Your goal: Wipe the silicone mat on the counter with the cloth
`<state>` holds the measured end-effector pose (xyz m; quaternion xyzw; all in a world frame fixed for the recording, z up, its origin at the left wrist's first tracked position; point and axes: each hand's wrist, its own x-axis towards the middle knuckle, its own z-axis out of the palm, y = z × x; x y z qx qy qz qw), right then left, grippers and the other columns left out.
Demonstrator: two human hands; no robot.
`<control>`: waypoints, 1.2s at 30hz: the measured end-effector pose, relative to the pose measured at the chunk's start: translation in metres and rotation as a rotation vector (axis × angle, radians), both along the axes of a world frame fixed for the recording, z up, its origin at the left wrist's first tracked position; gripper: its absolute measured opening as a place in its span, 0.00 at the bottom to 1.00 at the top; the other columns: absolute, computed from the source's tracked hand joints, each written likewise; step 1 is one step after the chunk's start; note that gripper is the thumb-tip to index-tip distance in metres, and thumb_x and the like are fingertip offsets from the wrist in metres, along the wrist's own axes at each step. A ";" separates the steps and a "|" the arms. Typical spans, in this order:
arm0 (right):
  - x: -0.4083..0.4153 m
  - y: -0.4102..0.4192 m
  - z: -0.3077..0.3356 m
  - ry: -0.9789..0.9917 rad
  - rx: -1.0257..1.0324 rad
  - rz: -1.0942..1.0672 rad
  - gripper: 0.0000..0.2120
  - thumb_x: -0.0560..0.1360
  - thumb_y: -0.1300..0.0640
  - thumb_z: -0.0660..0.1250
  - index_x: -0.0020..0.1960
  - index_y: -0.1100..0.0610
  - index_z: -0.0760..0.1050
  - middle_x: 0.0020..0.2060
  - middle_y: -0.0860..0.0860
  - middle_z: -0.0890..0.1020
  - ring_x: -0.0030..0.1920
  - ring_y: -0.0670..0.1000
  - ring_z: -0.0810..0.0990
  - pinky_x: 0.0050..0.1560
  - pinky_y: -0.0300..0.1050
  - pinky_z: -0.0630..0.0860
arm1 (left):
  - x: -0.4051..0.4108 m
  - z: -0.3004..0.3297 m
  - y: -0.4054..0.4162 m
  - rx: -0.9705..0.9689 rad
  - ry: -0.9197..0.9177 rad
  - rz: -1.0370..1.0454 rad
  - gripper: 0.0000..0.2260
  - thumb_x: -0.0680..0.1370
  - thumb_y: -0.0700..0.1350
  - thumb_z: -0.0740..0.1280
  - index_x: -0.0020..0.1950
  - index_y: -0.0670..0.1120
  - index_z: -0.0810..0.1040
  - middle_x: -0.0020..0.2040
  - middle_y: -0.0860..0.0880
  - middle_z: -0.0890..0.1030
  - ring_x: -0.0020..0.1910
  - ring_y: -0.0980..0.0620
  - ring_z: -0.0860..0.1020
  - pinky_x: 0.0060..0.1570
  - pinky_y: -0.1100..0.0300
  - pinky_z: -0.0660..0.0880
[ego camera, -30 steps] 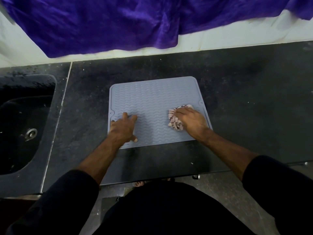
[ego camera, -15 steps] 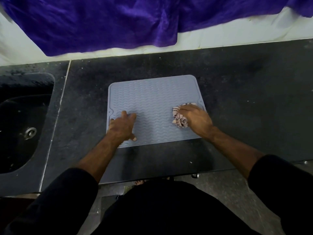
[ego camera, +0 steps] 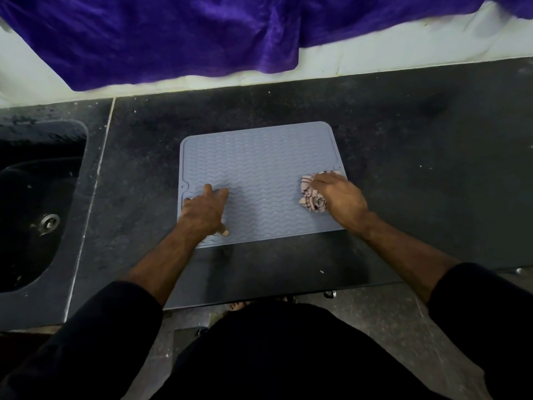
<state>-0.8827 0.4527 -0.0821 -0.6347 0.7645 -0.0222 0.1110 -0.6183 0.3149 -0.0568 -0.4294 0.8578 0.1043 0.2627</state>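
A grey-blue silicone mat (ego camera: 259,168) with wavy ridges lies flat on the dark counter (ego camera: 418,157). My left hand (ego camera: 203,213) rests on the mat's near left corner, fingers spread and pressed down, holding nothing. My right hand (ego camera: 340,197) sits at the mat's right edge, closed over a crumpled white cloth with dark stripes (ego camera: 311,197). The cloth touches the mat, and part of it is hidden under my fingers.
A black sink (ego camera: 34,203) with a metal drain (ego camera: 49,222) is set into the counter at the left. A purple fabric (ego camera: 173,33) hangs over the white wall behind. The counter's front edge runs just below the mat.
My right hand has slid the cloth rightward across the mat to its right edge. My left hand has stayed at the near left corner.
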 end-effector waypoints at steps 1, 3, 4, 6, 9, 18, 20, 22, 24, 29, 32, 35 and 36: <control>-0.007 0.003 0.001 -0.005 0.010 -0.025 0.23 0.75 0.59 0.66 0.69 0.59 0.69 0.69 0.57 0.70 0.70 0.58 0.66 0.71 0.53 0.64 | 0.000 -0.001 0.000 0.001 0.000 -0.001 0.40 0.67 0.54 0.78 0.72 0.49 0.59 0.70 0.41 0.63 0.62 0.39 0.73 0.63 0.41 0.71; -0.016 0.003 0.003 0.017 0.028 -0.050 0.22 0.74 0.59 0.68 0.66 0.59 0.72 0.67 0.57 0.73 0.67 0.58 0.69 0.69 0.52 0.67 | 0.001 -0.002 0.001 -0.004 0.006 0.004 0.40 0.67 0.54 0.78 0.72 0.49 0.59 0.70 0.40 0.63 0.62 0.39 0.73 0.63 0.41 0.71; -0.017 0.001 0.004 0.029 0.027 -0.059 0.20 0.73 0.60 0.69 0.65 0.59 0.73 0.65 0.57 0.75 0.65 0.57 0.71 0.67 0.52 0.69 | 0.001 -0.002 0.001 -0.005 0.006 0.005 0.40 0.67 0.54 0.78 0.72 0.49 0.59 0.70 0.40 0.63 0.62 0.39 0.73 0.63 0.41 0.71; -0.012 -0.003 0.008 0.025 -0.004 -0.057 0.18 0.73 0.61 0.69 0.63 0.60 0.74 0.61 0.56 0.77 0.62 0.57 0.74 0.63 0.52 0.72 | 0.000 -0.002 0.002 0.000 0.000 0.008 0.40 0.68 0.53 0.78 0.72 0.48 0.60 0.70 0.41 0.63 0.62 0.39 0.74 0.62 0.41 0.72; 0.010 -0.002 0.008 0.023 -0.032 0.038 0.22 0.72 0.61 0.70 0.65 0.59 0.73 0.63 0.57 0.76 0.63 0.59 0.72 0.62 0.53 0.72 | -0.003 -0.001 0.001 0.000 -0.005 0.007 0.39 0.68 0.52 0.78 0.71 0.48 0.60 0.69 0.40 0.63 0.61 0.39 0.74 0.62 0.41 0.72; -0.012 0.018 0.002 0.087 0.056 -0.045 0.23 0.71 0.60 0.70 0.65 0.57 0.73 0.65 0.55 0.75 0.65 0.57 0.72 0.64 0.53 0.72 | 0.000 0.000 0.002 0.006 0.016 0.003 0.40 0.68 0.52 0.78 0.73 0.47 0.59 0.71 0.40 0.62 0.63 0.39 0.73 0.62 0.41 0.72; -0.005 0.013 0.005 0.065 0.032 -0.059 0.22 0.71 0.58 0.72 0.63 0.57 0.74 0.63 0.55 0.76 0.63 0.57 0.73 0.61 0.53 0.74 | -0.001 -0.001 0.002 0.008 0.016 0.002 0.40 0.68 0.51 0.78 0.72 0.47 0.59 0.70 0.40 0.62 0.62 0.39 0.73 0.61 0.41 0.73; 0.013 0.006 0.007 0.011 -0.014 -0.028 0.24 0.69 0.57 0.73 0.64 0.58 0.74 0.64 0.55 0.75 0.64 0.58 0.72 0.61 0.52 0.74 | -0.002 0.000 0.002 0.000 0.009 0.002 0.39 0.68 0.51 0.78 0.71 0.47 0.60 0.69 0.39 0.63 0.61 0.39 0.74 0.60 0.42 0.74; 0.035 0.002 0.006 0.021 -0.008 0.052 0.26 0.69 0.59 0.73 0.65 0.58 0.73 0.65 0.55 0.74 0.65 0.59 0.71 0.63 0.52 0.71 | -0.003 0.000 0.002 -0.008 0.007 -0.003 0.39 0.67 0.51 0.78 0.71 0.47 0.61 0.69 0.39 0.63 0.61 0.39 0.74 0.59 0.43 0.74; 0.021 0.016 0.009 0.064 0.017 0.012 0.23 0.72 0.62 0.68 0.66 0.55 0.72 0.66 0.53 0.73 0.66 0.57 0.70 0.61 0.52 0.73 | -0.001 -0.001 0.003 -0.011 0.032 0.002 0.38 0.68 0.50 0.78 0.70 0.47 0.61 0.69 0.39 0.63 0.60 0.39 0.74 0.59 0.43 0.74; 0.003 0.022 0.014 0.083 0.058 -0.061 0.23 0.70 0.60 0.71 0.64 0.56 0.73 0.63 0.54 0.76 0.63 0.57 0.73 0.59 0.52 0.76 | 0.000 -0.001 0.005 -0.008 0.037 0.005 0.38 0.69 0.50 0.78 0.71 0.46 0.60 0.69 0.39 0.62 0.60 0.39 0.74 0.59 0.43 0.75; 0.011 0.013 0.017 0.042 0.021 -0.043 0.24 0.69 0.57 0.73 0.65 0.55 0.73 0.63 0.53 0.76 0.63 0.56 0.73 0.61 0.50 0.74 | -0.001 0.000 0.006 -0.003 0.033 0.010 0.38 0.69 0.48 0.77 0.72 0.45 0.59 0.71 0.38 0.61 0.61 0.38 0.74 0.59 0.44 0.74; 0.018 0.011 0.015 0.024 0.013 -0.005 0.25 0.70 0.57 0.72 0.66 0.55 0.72 0.65 0.53 0.74 0.66 0.56 0.70 0.64 0.50 0.71 | -0.002 0.001 0.006 0.000 0.035 0.011 0.38 0.70 0.48 0.77 0.73 0.45 0.59 0.71 0.38 0.61 0.61 0.38 0.74 0.60 0.44 0.74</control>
